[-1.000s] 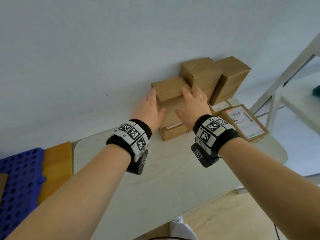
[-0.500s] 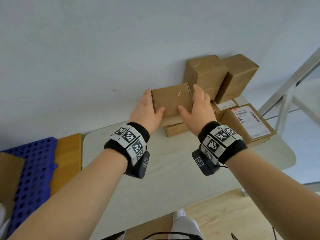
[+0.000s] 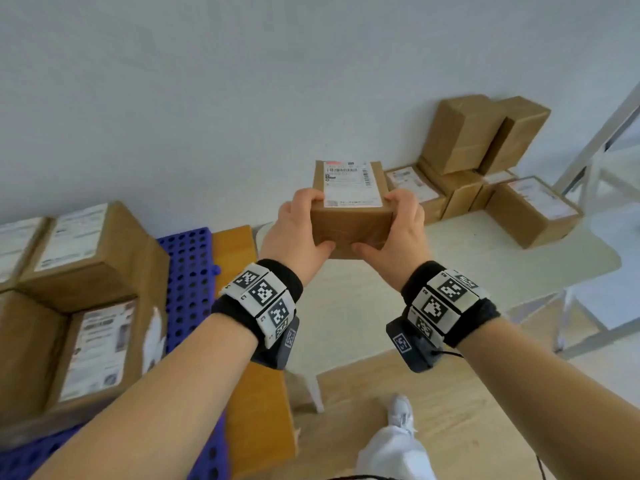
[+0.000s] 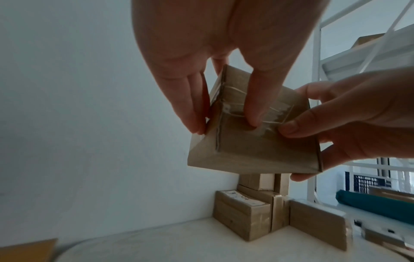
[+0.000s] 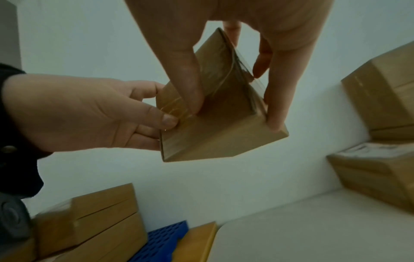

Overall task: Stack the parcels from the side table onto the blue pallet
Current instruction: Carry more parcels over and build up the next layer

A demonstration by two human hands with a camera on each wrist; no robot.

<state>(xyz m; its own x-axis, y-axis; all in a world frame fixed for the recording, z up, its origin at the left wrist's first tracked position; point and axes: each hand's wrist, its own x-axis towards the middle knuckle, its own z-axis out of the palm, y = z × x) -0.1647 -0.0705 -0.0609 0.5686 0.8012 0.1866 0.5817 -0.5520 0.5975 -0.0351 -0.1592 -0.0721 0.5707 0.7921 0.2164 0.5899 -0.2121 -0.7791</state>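
- Left hand and right hand are clamping a labelled parcel above the pale desk.
- Blue pallet is sitting left of the desk, against the white wall.

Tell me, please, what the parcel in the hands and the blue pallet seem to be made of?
The held parcel: brown cardboard, matte, probably corrugated; glossy clear tape wrinkles across its underside, and a white printed paper label sits on top. The blue pallet: most likely moulded plastic, judging by its uniform saturated colour and regular grid of holes.
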